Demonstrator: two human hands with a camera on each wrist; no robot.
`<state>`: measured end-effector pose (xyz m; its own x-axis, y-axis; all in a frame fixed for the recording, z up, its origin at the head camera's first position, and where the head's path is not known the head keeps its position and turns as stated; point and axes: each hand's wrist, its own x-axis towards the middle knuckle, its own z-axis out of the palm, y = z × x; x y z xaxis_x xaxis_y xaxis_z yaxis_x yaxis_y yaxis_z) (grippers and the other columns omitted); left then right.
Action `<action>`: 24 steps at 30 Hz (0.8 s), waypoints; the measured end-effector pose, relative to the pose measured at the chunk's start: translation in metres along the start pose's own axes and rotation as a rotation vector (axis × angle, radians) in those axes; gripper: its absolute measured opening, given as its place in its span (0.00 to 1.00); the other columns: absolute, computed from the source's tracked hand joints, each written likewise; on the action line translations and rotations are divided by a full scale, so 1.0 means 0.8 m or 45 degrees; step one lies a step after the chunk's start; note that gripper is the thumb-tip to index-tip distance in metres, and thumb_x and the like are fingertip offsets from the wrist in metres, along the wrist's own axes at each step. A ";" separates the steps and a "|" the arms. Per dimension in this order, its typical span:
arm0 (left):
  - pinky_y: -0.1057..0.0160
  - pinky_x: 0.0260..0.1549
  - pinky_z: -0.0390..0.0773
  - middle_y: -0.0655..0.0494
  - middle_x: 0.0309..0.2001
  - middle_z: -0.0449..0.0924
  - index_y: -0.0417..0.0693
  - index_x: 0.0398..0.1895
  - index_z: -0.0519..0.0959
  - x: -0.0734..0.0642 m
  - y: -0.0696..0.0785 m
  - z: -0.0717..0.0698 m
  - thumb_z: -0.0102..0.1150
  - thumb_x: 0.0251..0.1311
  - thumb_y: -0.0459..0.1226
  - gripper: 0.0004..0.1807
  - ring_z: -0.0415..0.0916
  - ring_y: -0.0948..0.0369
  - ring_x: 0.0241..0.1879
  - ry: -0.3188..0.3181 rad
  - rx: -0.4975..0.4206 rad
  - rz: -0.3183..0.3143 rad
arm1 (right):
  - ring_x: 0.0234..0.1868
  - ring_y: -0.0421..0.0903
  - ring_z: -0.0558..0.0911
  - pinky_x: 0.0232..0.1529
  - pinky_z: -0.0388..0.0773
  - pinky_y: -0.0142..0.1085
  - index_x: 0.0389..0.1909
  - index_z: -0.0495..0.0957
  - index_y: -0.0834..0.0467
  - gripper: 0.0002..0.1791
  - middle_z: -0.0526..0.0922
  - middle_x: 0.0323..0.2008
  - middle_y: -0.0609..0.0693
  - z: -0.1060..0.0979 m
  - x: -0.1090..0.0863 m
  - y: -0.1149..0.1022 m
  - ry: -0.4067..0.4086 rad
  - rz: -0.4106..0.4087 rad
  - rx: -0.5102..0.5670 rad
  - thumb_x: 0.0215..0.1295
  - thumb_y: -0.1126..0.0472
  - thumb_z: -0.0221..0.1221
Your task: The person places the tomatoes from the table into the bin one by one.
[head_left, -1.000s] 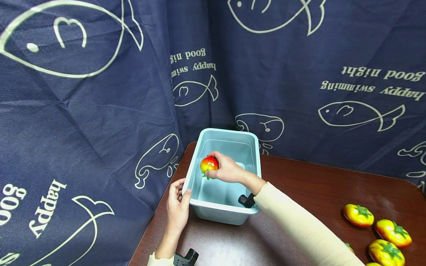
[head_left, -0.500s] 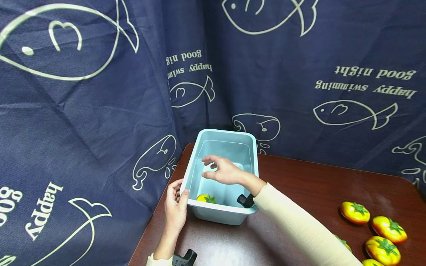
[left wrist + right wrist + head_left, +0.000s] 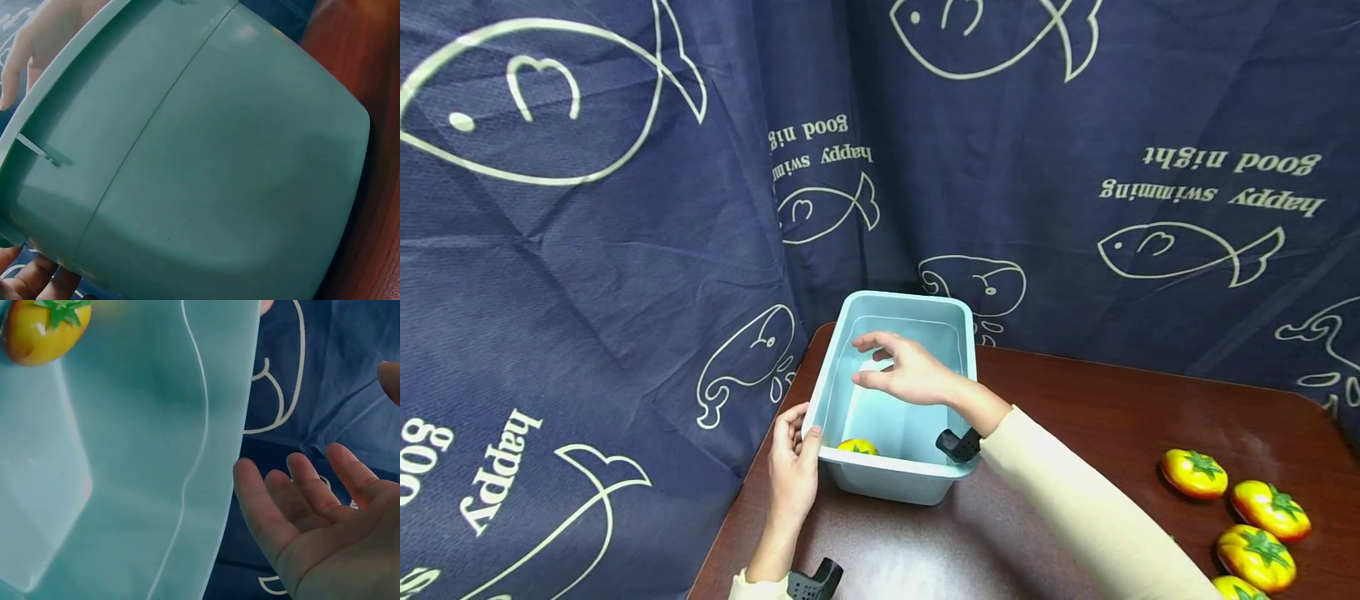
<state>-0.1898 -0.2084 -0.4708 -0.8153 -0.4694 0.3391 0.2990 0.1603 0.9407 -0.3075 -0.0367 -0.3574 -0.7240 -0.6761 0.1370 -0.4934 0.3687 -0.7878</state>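
A light-blue plastic bin stands on the table. My left hand grips its near left rim, thumb on top and fingers round the outer side; in the left wrist view its fingers show beside the wall. Over the bin hovers my right hand, fingers apart and loosely bent, holding nothing. A glossy yellow-red tomato with a green leafy top lies inside at the near left corner, partly hidden by the rim. The right wrist view shows this tomato on the bin's floor, away from the hand.
Several similar tomatoes lie on the brown table at the right, one cut off by the lower edge. A dark blue curtain with white fish drawings borders the table at the back and left.
My right hand has let go of the tomato, which has dropped and rolled to the bin's near left corner. The right hand has since risen slightly. My left hand has kept its grip.
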 end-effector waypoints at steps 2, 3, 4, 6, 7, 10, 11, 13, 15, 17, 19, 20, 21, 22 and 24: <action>0.74 0.36 0.70 0.38 0.47 0.78 0.36 0.59 0.70 0.000 -0.001 0.002 0.53 0.63 0.24 0.21 0.72 0.69 0.38 -0.003 -0.003 0.008 | 0.60 0.50 0.74 0.56 0.76 0.40 0.62 0.72 0.54 0.27 0.75 0.60 0.49 -0.007 -0.005 0.000 0.012 0.000 -0.003 0.61 0.54 0.63; 0.74 0.36 0.70 0.37 0.47 0.78 0.35 0.59 0.70 0.000 -0.001 0.003 0.53 0.62 0.24 0.21 0.73 0.69 0.38 -0.001 -0.006 0.012 | 0.60 0.50 0.73 0.56 0.75 0.41 0.62 0.72 0.55 0.27 0.75 0.60 0.50 -0.010 -0.007 -0.001 0.014 -0.008 -0.001 0.61 0.54 0.63; 0.75 0.36 0.71 0.37 0.47 0.78 0.35 0.59 0.70 0.000 -0.002 0.003 0.53 0.62 0.24 0.20 0.73 0.69 0.38 0.002 -0.007 0.018 | 0.61 0.50 0.73 0.57 0.75 0.41 0.62 0.72 0.54 0.27 0.75 0.60 0.50 -0.014 -0.010 -0.001 0.017 -0.015 -0.004 0.62 0.54 0.63; 0.75 0.37 0.71 0.37 0.46 0.78 0.34 0.58 0.71 0.000 -0.003 0.004 0.52 0.62 0.24 0.20 0.73 0.69 0.39 0.002 -0.016 0.024 | 0.61 0.50 0.72 0.58 0.74 0.42 0.62 0.73 0.54 0.27 0.75 0.61 0.50 -0.021 -0.016 -0.002 0.024 -0.029 -0.011 0.62 0.54 0.63; 0.75 0.37 0.72 0.37 0.46 0.78 0.34 0.58 0.71 0.000 -0.003 0.004 0.52 0.62 0.24 0.20 0.74 0.69 0.40 0.001 -0.014 0.030 | 0.61 0.50 0.72 0.58 0.74 0.42 0.61 0.73 0.54 0.26 0.75 0.61 0.50 -0.025 -0.019 -0.002 0.029 -0.041 -0.019 0.62 0.54 0.63; 0.75 0.38 0.72 0.37 0.47 0.79 0.34 0.58 0.71 -0.001 -0.004 0.004 0.52 0.63 0.24 0.19 0.74 0.68 0.40 0.000 -0.021 0.035 | 0.60 0.49 0.72 0.59 0.73 0.43 0.60 0.74 0.53 0.25 0.76 0.60 0.49 -0.036 -0.029 -0.003 0.058 -0.076 -0.039 0.62 0.55 0.64; 0.75 0.39 0.72 0.37 0.47 0.79 0.34 0.58 0.71 -0.002 -0.004 0.004 0.52 0.63 0.24 0.19 0.75 0.67 0.41 -0.001 -0.028 0.038 | 0.60 0.47 0.72 0.60 0.72 0.44 0.60 0.74 0.53 0.25 0.76 0.60 0.48 -0.040 -0.032 -0.002 0.072 -0.087 -0.047 0.62 0.55 0.64; 0.75 0.38 0.71 0.37 0.47 0.79 0.34 0.58 0.72 -0.003 -0.004 0.004 0.52 0.63 0.24 0.19 0.75 0.67 0.40 0.005 -0.024 0.041 | 0.61 0.44 0.72 0.62 0.70 0.44 0.59 0.75 0.52 0.24 0.76 0.59 0.45 -0.048 -0.040 -0.001 0.104 -0.103 -0.068 0.62 0.55 0.64; 0.76 0.37 0.71 0.37 0.46 0.79 0.35 0.57 0.72 -0.005 -0.003 0.004 0.52 0.63 0.24 0.19 0.74 0.67 0.39 0.020 -0.024 0.036 | 0.61 0.42 0.71 0.64 0.67 0.44 0.58 0.75 0.50 0.23 0.76 0.58 0.43 -0.055 -0.049 0.002 0.134 -0.118 -0.082 0.62 0.55 0.64; 0.76 0.37 0.71 0.37 0.46 0.79 0.35 0.57 0.72 -0.006 -0.002 0.003 0.52 0.63 0.24 0.19 0.74 0.68 0.39 0.033 -0.017 0.037 | 0.62 0.42 0.70 0.65 0.64 0.46 0.58 0.76 0.49 0.23 0.75 0.58 0.42 -0.063 -0.059 0.004 0.164 -0.124 -0.094 0.61 0.55 0.65; 0.77 0.37 0.70 0.38 0.46 0.79 0.35 0.57 0.73 -0.007 -0.002 0.004 0.52 0.63 0.23 0.19 0.74 0.67 0.39 0.052 -0.017 0.037 | 0.63 0.43 0.70 0.66 0.63 0.48 0.58 0.76 0.49 0.23 0.75 0.58 0.42 -0.072 -0.070 0.006 0.200 -0.130 -0.109 0.61 0.56 0.65; 0.77 0.38 0.70 0.38 0.46 0.79 0.35 0.57 0.73 -0.007 -0.002 0.005 0.52 0.63 0.23 0.19 0.74 0.67 0.40 0.060 -0.015 0.038 | 0.62 0.43 0.70 0.63 0.66 0.47 0.58 0.76 0.49 0.23 0.74 0.59 0.43 -0.078 -0.076 0.007 0.218 -0.132 -0.125 0.61 0.55 0.65; 0.77 0.38 0.70 0.38 0.46 0.79 0.34 0.57 0.73 -0.008 -0.002 0.006 0.51 0.63 0.23 0.19 0.74 0.67 0.40 0.067 -0.016 0.042 | 0.62 0.44 0.70 0.63 0.66 0.47 0.58 0.76 0.50 0.24 0.74 0.59 0.44 -0.083 -0.081 0.008 0.236 -0.132 -0.138 0.61 0.56 0.65; 0.77 0.39 0.70 0.38 0.45 0.79 0.34 0.57 0.73 -0.008 -0.002 0.008 0.51 0.63 0.23 0.18 0.74 0.67 0.41 0.075 -0.019 0.046 | 0.63 0.43 0.70 0.61 0.67 0.47 0.58 0.76 0.50 0.24 0.74 0.60 0.45 -0.089 -0.087 0.010 0.256 -0.129 -0.152 0.61 0.56 0.66; 0.77 0.40 0.71 0.38 0.45 0.79 0.34 0.56 0.73 -0.008 -0.003 0.011 0.51 0.63 0.23 0.18 0.75 0.66 0.42 0.087 -0.028 0.051 | 0.63 0.44 0.70 0.60 0.68 0.47 0.58 0.76 0.51 0.23 0.73 0.60 0.46 -0.102 -0.099 0.013 0.305 -0.127 -0.189 0.61 0.57 0.66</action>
<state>-0.1897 -0.1978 -0.4750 -0.7669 -0.5213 0.3743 0.3421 0.1613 0.9257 -0.2946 0.0727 -0.3276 -0.7528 -0.5503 0.3611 -0.6202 0.4094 -0.6692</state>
